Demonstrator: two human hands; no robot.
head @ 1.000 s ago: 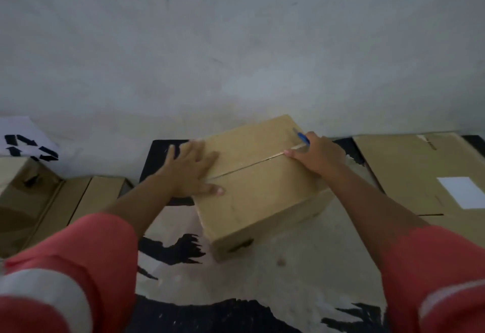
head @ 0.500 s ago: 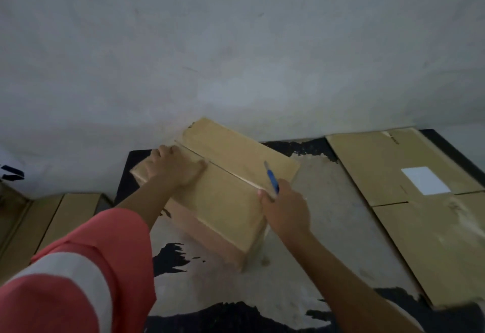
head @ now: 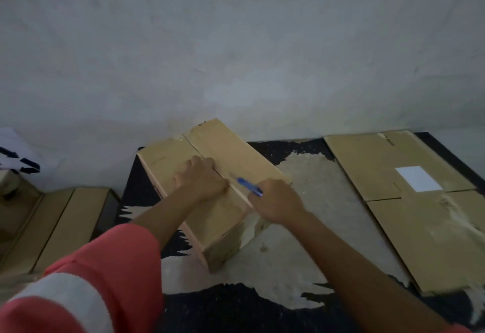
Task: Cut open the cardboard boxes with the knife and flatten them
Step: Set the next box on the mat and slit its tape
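Observation:
A closed brown cardboard box lies on the worn floor near the wall, turned at an angle, with a centre seam running along its top. My left hand presses on the top just left of the seam. My right hand grips a blue-handled knife near the box's right near end. The knife points up-left along the seam, its tip at the seam close to my left hand's fingers.
A flattened cardboard box with a white label lies on the floor to the right. More brown boxes stand at the left, next to a white sheet with black arrows. The grey wall rises right behind the box.
The box has been turned clockwise, so its seam now runs away from me. My right hand with the knife moved from the seam's far right end to its near end. My left hand shifted along the top toward the seam.

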